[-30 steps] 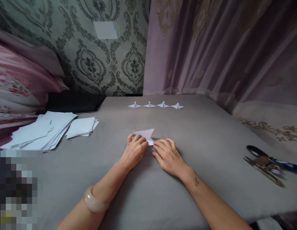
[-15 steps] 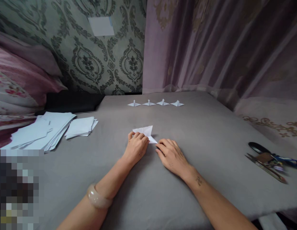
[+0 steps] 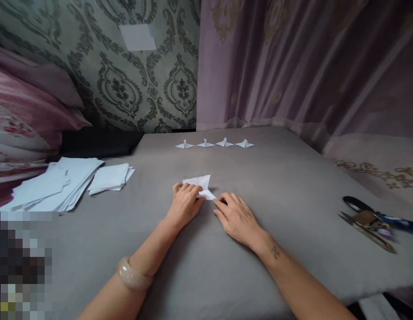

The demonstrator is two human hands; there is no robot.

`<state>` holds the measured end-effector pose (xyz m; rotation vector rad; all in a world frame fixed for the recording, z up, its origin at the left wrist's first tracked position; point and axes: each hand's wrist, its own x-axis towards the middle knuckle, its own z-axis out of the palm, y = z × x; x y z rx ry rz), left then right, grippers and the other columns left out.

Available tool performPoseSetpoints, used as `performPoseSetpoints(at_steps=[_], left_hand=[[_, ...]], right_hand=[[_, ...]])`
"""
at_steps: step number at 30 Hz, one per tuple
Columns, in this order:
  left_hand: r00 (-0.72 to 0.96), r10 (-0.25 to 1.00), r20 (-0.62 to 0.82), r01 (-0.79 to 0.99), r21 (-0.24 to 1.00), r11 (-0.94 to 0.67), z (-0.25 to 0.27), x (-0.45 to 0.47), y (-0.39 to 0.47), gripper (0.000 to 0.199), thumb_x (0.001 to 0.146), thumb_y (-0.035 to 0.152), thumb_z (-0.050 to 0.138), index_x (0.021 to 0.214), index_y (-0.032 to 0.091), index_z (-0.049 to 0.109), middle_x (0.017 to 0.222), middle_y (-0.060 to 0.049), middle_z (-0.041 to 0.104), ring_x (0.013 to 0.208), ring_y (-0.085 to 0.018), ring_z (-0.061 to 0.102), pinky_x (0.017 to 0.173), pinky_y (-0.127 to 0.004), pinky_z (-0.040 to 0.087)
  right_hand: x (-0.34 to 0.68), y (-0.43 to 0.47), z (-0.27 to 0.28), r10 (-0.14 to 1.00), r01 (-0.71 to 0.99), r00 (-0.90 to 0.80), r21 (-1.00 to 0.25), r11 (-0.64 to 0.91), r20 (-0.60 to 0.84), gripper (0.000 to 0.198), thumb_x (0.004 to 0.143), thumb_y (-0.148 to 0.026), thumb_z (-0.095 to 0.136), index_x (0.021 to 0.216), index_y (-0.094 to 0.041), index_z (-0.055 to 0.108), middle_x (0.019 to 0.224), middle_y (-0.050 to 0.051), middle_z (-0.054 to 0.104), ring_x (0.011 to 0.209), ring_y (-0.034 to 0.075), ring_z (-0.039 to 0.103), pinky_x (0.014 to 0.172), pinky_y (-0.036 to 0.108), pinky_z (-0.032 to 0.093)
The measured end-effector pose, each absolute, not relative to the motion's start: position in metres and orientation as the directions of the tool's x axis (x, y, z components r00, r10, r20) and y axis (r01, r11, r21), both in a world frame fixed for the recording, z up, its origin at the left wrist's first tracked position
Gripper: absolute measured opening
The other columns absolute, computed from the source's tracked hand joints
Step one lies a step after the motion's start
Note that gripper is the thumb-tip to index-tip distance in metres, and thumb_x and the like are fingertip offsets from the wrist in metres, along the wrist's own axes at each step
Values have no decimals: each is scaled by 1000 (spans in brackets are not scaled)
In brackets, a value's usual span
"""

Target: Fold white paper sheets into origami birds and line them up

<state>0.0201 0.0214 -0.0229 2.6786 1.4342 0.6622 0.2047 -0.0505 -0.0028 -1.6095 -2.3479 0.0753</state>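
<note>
The left hand (image 3: 187,201) curls over a folded white paper (image 3: 199,181), holding it on the gray surface (image 3: 200,266). The loosely bent right hand (image 3: 239,220) meets its pointed corner; whether it grips, I cannot tell. Beyond, four origami cranes (image 3: 224,143) form a row. Leftward lie small paper squares (image 3: 108,178) and larger sheets (image 3: 40,186); rightward, blurred tools (image 3: 366,231).

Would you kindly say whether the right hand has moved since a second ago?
Yes; the right hand shifted slightly rightward, judged against the paper figures.
</note>
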Motion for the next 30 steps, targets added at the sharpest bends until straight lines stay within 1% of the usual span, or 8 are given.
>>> performPoseSetpoints(at_steps=[4,7,13,15,18,22,28,30], left_hand=[[432,833,345,785,311,-536,-28,16,25,15,83,32,61,93,22,59,88,-3,68,88,-21,58,93,-43,26],[428,835,347,772,341,-537,-29,16,25,15,81,32,62,92,22,59,88,-3,68,88,-21,58,93,-43,27],[442,837,322,747,385,-542,-27,9,28,18,79,24,60,97,21,60,88,-3,68,89,-21,58,92,-43,28],[456,832,316,743,379,-552,-27,3,30,22,76,17,57,98,22,61,92,-3,68,92,-21,57,93,-43,27],[473,822,318,751,343,-565,-26,-2,32,24,74,11,51,91,23,64,93,-3,68,95,-22,55,92,-44,27],[469,807,359,754,314,-578,-24,-3,31,24,74,9,48,84,22,65,95,-5,67,96,-23,52,90,-44,29],[430,785,446,763,284,-580,-24,0,28,22,74,7,51,75,23,65,107,-5,60,103,-24,47,90,-44,31],[393,789,473,780,283,-558,-23,1,28,19,77,10,52,81,24,65,111,-6,58,105,-25,46,90,-44,33]], right_hand=[[201,-51,0,905,889,-371,-202,411,207,22,93,-28,43,107,-17,57,108,8,56,96,21,49,84,35,43],[195,-50,-1,910,897,-359,-191,398,209,24,94,-33,43,103,-17,58,107,9,57,93,21,49,83,36,42],[186,-51,-6,925,919,-325,-164,358,197,36,93,-42,41,114,-15,55,98,11,57,91,24,50,80,39,42],[185,-52,-7,928,920,-321,-171,354,191,38,93,-43,40,115,-16,54,98,11,57,91,24,50,79,39,42],[185,-52,-6,929,918,-317,-184,351,189,38,93,-43,40,117,-16,53,103,12,56,93,24,49,80,38,42],[183,-52,-5,937,926,-299,-180,331,184,38,93,-41,42,117,-14,53,103,12,56,96,25,48,81,39,42],[178,-53,-6,936,928,-295,-177,328,190,40,91,-44,44,115,-14,55,98,11,55,89,25,48,80,39,41],[178,-52,-6,934,925,-296,-186,332,198,39,91,-44,44,116,-15,54,97,10,55,88,24,48,79,39,41]])
